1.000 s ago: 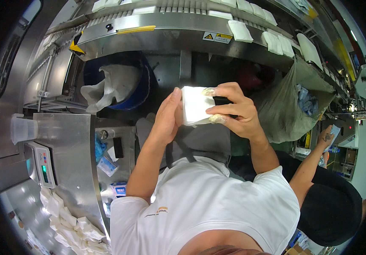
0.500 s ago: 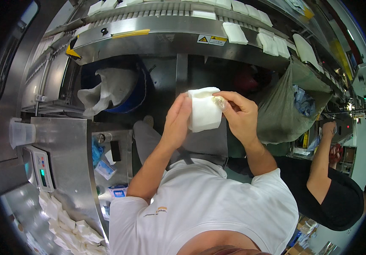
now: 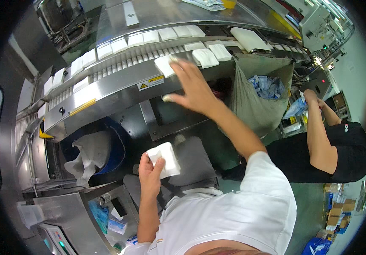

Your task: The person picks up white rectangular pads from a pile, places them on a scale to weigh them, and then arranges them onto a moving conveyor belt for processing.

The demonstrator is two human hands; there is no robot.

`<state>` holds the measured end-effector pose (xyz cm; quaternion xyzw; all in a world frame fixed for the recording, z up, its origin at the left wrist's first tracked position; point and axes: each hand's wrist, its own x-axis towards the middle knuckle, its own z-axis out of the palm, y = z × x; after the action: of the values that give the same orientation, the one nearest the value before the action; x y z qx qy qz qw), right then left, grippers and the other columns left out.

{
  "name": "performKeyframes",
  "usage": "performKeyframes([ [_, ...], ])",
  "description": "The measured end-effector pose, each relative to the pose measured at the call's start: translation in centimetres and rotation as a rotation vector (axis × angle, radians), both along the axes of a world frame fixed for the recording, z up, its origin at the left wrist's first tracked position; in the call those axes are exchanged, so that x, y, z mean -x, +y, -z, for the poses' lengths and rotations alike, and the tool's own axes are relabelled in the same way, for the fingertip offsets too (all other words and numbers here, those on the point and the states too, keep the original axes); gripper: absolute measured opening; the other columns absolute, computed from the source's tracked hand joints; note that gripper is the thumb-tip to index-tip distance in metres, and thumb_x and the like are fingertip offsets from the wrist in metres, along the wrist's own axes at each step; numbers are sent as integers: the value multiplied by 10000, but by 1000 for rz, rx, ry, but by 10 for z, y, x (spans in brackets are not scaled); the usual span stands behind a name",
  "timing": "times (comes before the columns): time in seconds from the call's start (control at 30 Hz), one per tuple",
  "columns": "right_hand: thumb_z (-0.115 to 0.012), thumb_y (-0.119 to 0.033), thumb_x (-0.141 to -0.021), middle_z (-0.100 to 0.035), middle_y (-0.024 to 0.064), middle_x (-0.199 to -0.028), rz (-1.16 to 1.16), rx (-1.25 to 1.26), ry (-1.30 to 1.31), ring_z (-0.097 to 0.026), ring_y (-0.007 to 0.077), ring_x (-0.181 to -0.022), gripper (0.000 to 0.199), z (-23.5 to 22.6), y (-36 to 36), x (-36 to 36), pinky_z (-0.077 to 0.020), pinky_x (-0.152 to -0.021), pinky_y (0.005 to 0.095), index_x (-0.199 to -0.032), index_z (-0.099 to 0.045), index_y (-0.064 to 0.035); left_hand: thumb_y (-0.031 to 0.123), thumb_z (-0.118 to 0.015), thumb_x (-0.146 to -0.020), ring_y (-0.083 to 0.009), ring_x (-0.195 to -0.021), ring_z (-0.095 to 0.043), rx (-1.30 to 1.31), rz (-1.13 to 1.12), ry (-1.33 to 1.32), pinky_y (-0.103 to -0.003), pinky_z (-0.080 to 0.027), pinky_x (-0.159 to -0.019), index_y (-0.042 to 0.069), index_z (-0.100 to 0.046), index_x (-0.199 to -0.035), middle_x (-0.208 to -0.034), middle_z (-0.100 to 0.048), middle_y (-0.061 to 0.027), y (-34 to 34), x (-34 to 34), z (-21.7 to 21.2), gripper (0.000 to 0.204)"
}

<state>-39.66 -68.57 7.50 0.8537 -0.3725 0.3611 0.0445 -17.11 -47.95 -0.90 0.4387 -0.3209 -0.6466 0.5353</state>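
Note:
My left hand (image 3: 149, 178) grips a folded white sheet (image 3: 168, 159) above my lap, the thumb pressed on its face. It looks like a soft folded cloth or wipe. Stretched out to the conveyor, my right hand (image 3: 200, 90) has its fingers apart. Its fingertips are at another folded white sheet (image 3: 162, 66) lying on the conveyor's front ledge; whether they touch it I cannot tell. Just right of that hand, two more folded white sheets (image 3: 205, 58) hang over the ledge. Rows of similar sheets (image 3: 151, 37) lie along the roller conveyor (image 3: 125, 65).
Below the conveyor stands a blue bin (image 3: 121, 146) with white material inside. A grey-green cloth sack (image 3: 255, 104) hangs at the right. Beyond it a person in black (image 3: 338, 148) handles a blue-white packet. A steel table (image 3: 70, 212) with a scale (image 3: 55, 238) is at lower left.
Both hands were together on one folded sheet. Now the left hand alone holds a sheet, lower down, and the right hand has reached forward to the conveyor ledge. The view has turned rightward.

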Motion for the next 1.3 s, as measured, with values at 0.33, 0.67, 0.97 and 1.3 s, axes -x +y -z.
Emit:
performKeyframes([
  [0.33, -699, -50, -838, -488, 197, -1530, -153, 26, 395, -441, 367, -1445, 575, 53, -133, 26, -377, -1204, 471, -1396, -571, 9, 34, -657, -1000, -130, -1058, -656, -123, -19, 5, -294, -516, -947, 5, -550, -1276, -1188, -693, -74, 17, -19, 18, 297],
  [0.67, -669, -251, -1006, -734, 128, -1048, 8, -1052, -522, -693, 147, -888, 337, 25, -262, -69, -574, -748, 302, -1189, -689, 32, 113, -699, -1001, -128, -1029, -669, -122, -63, 69, -297, -544, -912, 15, -538, -1306, -1167, -695, -81, 22, -29, 7, 359],
  [0.97, -570, -252, -988, -744, 235, -1060, 300, -273, -4, -736, 351, -968, 334, -17, -136, -33, -564, -879, 475, -1190, -675, -8, 43, -670, -1001, -142, -1128, -635, -16, -36, 19, -301, -519, -965, 4, -461, -1355, -1246, -654, -106, 3, -45, -7, 413],
  [1.3, -771, -130, -817, -697, 155, -1134, -588, -973, -62, -695, 248, -1017, 436, -3, 69, -63, -551, -875, 374, -1219, -675, 11, 126, -621, -1053, -164, -1060, -656, 179, 136, -262, -309, -528, -915, 15, -215, -1557, -1217, -679, -166, -27, -50, -42, 656],
])
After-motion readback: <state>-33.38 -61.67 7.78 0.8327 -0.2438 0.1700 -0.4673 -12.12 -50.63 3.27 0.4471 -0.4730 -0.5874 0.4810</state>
